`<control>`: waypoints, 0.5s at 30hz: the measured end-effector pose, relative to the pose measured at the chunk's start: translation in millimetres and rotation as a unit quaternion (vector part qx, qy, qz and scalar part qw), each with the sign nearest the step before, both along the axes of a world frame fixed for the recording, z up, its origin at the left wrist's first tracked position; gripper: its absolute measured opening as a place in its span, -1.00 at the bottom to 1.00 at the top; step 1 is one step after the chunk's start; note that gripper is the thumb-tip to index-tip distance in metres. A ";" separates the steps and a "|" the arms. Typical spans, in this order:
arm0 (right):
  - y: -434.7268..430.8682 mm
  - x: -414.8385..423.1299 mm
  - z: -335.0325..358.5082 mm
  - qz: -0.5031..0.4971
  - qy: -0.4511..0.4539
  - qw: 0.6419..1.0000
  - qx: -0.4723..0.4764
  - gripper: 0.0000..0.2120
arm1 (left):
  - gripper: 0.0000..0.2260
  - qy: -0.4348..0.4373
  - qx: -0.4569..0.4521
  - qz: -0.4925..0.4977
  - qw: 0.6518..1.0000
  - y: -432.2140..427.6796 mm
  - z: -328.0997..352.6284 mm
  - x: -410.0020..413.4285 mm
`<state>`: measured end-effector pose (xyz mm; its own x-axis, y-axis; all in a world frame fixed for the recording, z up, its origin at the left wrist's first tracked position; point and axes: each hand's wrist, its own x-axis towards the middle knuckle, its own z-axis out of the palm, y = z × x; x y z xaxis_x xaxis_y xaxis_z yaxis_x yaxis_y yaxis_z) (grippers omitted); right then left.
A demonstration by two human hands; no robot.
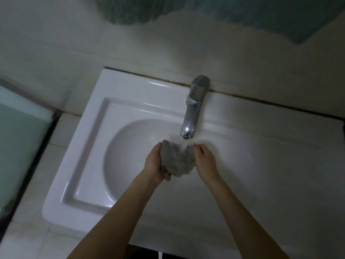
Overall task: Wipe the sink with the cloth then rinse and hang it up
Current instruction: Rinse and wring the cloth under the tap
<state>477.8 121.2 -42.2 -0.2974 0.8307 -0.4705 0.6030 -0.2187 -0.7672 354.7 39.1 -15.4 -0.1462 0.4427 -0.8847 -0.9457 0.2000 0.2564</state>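
A grey crumpled cloth [176, 159] is bunched between both my hands over the bowl of the white sink [89, 139]. My left hand [154, 162] grips its left side and my right hand [204, 161] presses against its right side. The chrome tap [193, 109] juts out from the back rim, its spout just above the cloth. Water appears to run from the spout onto the cloth, though blur makes it faint.
A pale tiled wall [74, 43] rises behind the sink, with a teal fabric [130, 10] hanging at the top. A frosted glass panel [20, 128] with a dark frame stands at the left. White tiles [26, 240] lie beside the sink's left edge.
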 end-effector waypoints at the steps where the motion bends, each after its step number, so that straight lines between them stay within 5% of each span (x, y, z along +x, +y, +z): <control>1: -0.7 1.4 14.4 0.013 0.017 0.998 0.053 -0.87 | -0.69 0.012 -0.001 0.002 1.000 -6.7 2.0 -5.3; 7: 28.3 -26.6 104.5 0.115 0.032 0.913 0.390 -0.51 | -0.59 0.074 -0.005 -0.038 0.996 -26.9 26.6 -16.3; 15: 38.1 -28.0 104.0 0.288 -0.057 0.855 0.429 -0.37 | -0.54 0.091 0.034 -0.048 0.994 -33.3 63.2 -21.3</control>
